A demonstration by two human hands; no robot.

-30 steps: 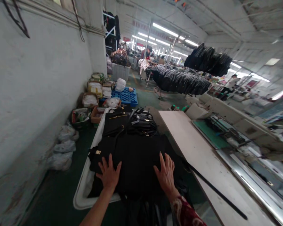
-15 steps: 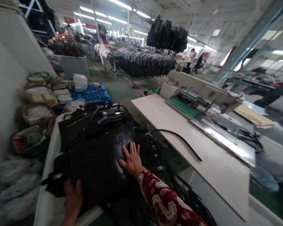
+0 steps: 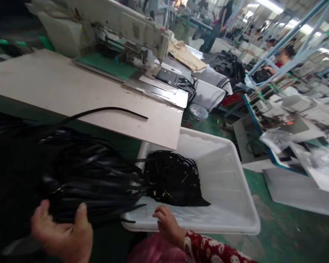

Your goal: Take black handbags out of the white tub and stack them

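My left hand is at the lower left, fingers apart and holding nothing, beside a pile of black straps. At the near rim of a white bin, my right hand hovers or rests with its fingers loosely bent; nothing shows in it. Inside the bin, on its left side, lie black bags with gold-coloured fittings. Strap ends from the pile hang over the bin's left rim. One long strap curves up onto the pale tabletop.
The pale tabletop overhangs the bin's far left corner. On it stands a large sewing machine with a green plate. Behind are a cream cloth, a second white bin and a stool. People are farther back.
The view has swung right and down, bringing the white bin into sight. My right hand has left the black bag and is at the bin's near rim. My left hand has come off the bag's edge.
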